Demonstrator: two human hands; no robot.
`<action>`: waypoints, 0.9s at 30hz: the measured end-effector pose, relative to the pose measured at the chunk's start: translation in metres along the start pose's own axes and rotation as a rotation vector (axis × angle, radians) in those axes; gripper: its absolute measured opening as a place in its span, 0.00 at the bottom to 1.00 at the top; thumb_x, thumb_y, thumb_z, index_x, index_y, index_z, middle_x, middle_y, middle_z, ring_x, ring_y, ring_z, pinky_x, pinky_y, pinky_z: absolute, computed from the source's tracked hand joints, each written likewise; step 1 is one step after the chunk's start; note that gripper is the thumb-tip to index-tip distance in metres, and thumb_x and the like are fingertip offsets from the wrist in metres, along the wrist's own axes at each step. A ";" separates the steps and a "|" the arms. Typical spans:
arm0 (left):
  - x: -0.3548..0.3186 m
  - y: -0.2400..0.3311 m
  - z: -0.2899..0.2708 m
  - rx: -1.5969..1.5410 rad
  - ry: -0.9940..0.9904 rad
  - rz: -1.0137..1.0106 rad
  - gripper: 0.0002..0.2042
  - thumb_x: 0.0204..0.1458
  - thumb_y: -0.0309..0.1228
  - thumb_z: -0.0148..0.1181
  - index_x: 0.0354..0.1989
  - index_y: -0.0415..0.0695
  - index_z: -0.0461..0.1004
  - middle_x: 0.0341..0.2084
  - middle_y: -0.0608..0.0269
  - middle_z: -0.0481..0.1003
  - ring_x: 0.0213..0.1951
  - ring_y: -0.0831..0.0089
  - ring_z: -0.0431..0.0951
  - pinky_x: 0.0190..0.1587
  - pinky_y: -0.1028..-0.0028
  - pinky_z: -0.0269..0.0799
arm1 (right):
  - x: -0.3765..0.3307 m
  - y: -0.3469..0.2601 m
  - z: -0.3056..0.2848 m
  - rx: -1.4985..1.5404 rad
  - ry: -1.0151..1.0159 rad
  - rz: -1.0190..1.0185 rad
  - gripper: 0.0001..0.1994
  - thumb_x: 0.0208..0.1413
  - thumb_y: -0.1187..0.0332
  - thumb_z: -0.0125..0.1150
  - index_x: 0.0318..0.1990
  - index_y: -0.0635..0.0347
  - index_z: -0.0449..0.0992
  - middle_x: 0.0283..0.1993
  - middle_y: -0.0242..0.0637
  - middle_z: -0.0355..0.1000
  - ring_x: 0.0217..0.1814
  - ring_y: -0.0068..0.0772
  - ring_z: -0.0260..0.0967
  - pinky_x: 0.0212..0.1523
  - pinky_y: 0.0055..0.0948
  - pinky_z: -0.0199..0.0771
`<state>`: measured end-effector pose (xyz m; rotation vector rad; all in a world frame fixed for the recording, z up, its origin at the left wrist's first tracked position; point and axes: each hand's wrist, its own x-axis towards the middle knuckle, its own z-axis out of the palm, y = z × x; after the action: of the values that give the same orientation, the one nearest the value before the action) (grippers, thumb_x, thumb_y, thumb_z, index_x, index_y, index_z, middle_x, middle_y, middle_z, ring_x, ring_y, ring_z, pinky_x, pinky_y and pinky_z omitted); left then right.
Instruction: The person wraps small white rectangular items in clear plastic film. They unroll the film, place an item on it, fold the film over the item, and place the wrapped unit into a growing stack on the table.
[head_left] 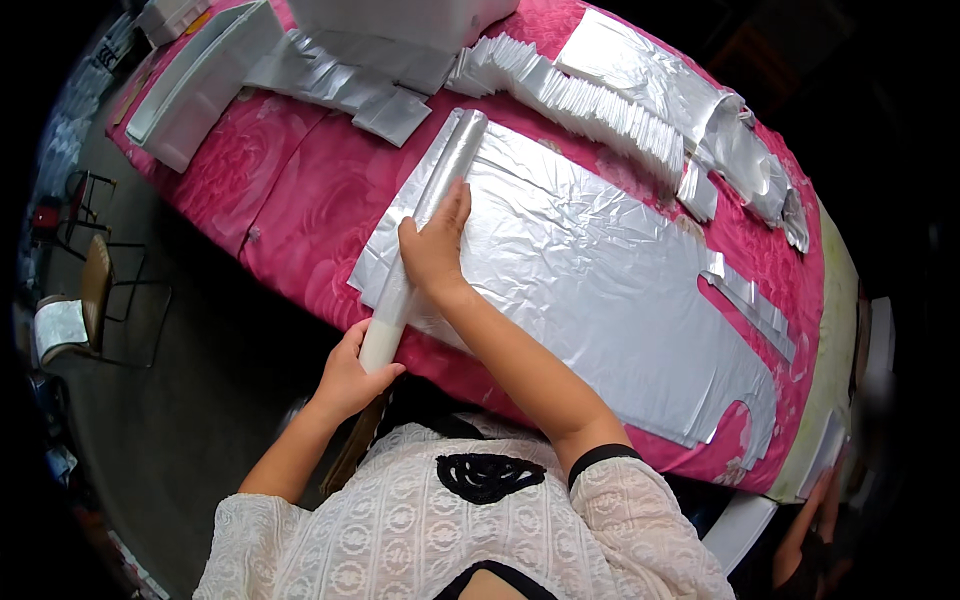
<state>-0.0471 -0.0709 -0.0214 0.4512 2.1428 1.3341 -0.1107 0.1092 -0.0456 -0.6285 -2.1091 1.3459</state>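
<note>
A long pale tube lies slantwise over the left end of a large silvery plastic sheet. Clear, shiny film seems to cover most of it, and its near end is plain white. My left hand is closed round that near end, at the table's front edge. Farther up, my right hand grips the tube's middle, thumb on one side and fingers along the other. The sheet is wrinkled, with a rounded cut-out at its right end that leaves strap-like strips. Whether it is one layer or several, I cannot tell.
A pink flowered cloth covers the table. Behind the sheet stand a row of folded silvery packets and more silvery film. White plastic bins are at the far left. A chair stands left; another person's arm shows lower right.
</note>
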 end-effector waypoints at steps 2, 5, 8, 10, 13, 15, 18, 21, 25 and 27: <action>-0.006 0.016 0.004 -0.444 -0.279 -0.199 0.33 0.40 0.34 0.68 0.55 0.39 0.61 0.36 0.60 0.72 0.34 0.75 0.74 0.38 0.77 0.71 | 0.005 0.004 -0.024 0.564 -0.051 0.206 0.40 0.45 0.68 0.58 0.62 0.70 0.40 0.55 0.55 0.56 0.55 0.44 0.61 0.53 0.44 0.65; -0.006 0.033 0.008 -1.044 -0.692 -0.203 0.35 0.39 0.38 0.68 0.55 0.35 0.60 0.34 0.58 0.73 0.31 0.76 0.75 0.39 0.74 0.73 | 0.004 -0.039 -0.091 1.227 -0.276 0.548 0.35 0.42 0.69 0.63 0.57 0.66 0.50 0.39 0.41 0.63 0.36 0.27 0.67 0.35 0.28 0.74; 0.000 0.060 0.031 -0.789 -0.741 -0.248 0.38 0.38 0.42 0.67 0.56 0.35 0.59 0.31 0.61 0.72 0.29 0.77 0.73 0.35 0.75 0.73 | 0.005 -0.037 -0.127 1.167 -0.254 0.453 0.33 0.45 0.68 0.62 0.57 0.64 0.51 0.37 0.38 0.63 0.35 0.26 0.67 0.37 0.29 0.74; 0.006 0.070 0.046 -0.386 -0.636 -0.197 0.37 0.37 0.40 0.68 0.56 0.36 0.60 0.28 0.65 0.70 0.29 0.78 0.72 0.33 0.76 0.72 | 0.003 -0.034 -0.149 1.059 -0.184 0.448 0.32 0.45 0.68 0.62 0.56 0.64 0.52 0.36 0.38 0.63 0.35 0.25 0.67 0.37 0.29 0.74; 0.012 0.079 0.058 -0.651 -0.953 -0.263 0.36 0.37 0.39 0.68 0.54 0.35 0.61 0.26 0.66 0.69 0.28 0.78 0.72 0.33 0.77 0.71 | -0.004 -0.027 -0.173 1.097 -0.090 0.434 0.31 0.45 0.69 0.62 0.54 0.64 0.52 0.36 0.38 0.63 0.34 0.25 0.67 0.37 0.29 0.74; 0.010 0.077 0.069 -0.855 -1.091 -0.308 0.36 0.36 0.39 0.68 0.53 0.34 0.61 0.26 0.66 0.68 0.28 0.78 0.72 0.32 0.78 0.71 | -0.013 -0.022 -0.185 1.227 -0.076 0.406 0.30 0.45 0.69 0.62 0.54 0.64 0.52 0.36 0.38 0.63 0.34 0.26 0.67 0.37 0.29 0.74; 0.014 0.075 0.083 -0.878 -1.189 -0.329 0.37 0.36 0.41 0.68 0.54 0.33 0.60 0.29 0.64 0.69 0.29 0.77 0.72 0.32 0.78 0.71 | -0.023 -0.017 -0.200 1.170 0.037 0.407 0.28 0.46 0.69 0.61 0.52 0.64 0.53 0.35 0.38 0.63 0.34 0.26 0.67 0.36 0.28 0.74; 0.022 0.083 0.092 -0.658 -1.034 -0.273 0.36 0.40 0.47 0.63 0.54 0.34 0.60 0.30 0.62 0.70 0.29 0.77 0.73 0.32 0.77 0.72 | -0.030 -0.009 -0.210 1.041 0.117 0.432 0.26 0.45 0.70 0.62 0.49 0.66 0.55 0.35 0.38 0.63 0.33 0.26 0.67 0.36 0.28 0.74; 0.024 0.079 0.114 -0.350 -0.581 -0.171 0.28 0.51 0.54 0.50 0.48 0.39 0.64 0.29 0.61 0.72 0.28 0.76 0.73 0.31 0.75 0.72 | -0.045 0.007 -0.199 0.859 0.161 0.391 0.25 0.45 0.71 0.62 0.47 0.69 0.56 0.36 0.40 0.64 0.34 0.27 0.68 0.35 0.29 0.74; 0.024 0.064 0.114 -0.192 -0.572 -0.091 0.25 0.54 0.52 0.48 0.45 0.40 0.64 0.28 0.61 0.71 0.28 0.76 0.73 0.30 0.75 0.72 | -0.047 0.020 -0.194 0.874 0.123 0.443 0.27 0.45 0.70 0.63 0.49 0.70 0.56 0.38 0.41 0.65 0.36 0.29 0.70 0.35 0.29 0.74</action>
<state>0.0047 0.0508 -0.0100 0.5685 1.5343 1.1700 0.0555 0.2144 -0.0071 -0.7673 -1.1121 2.1859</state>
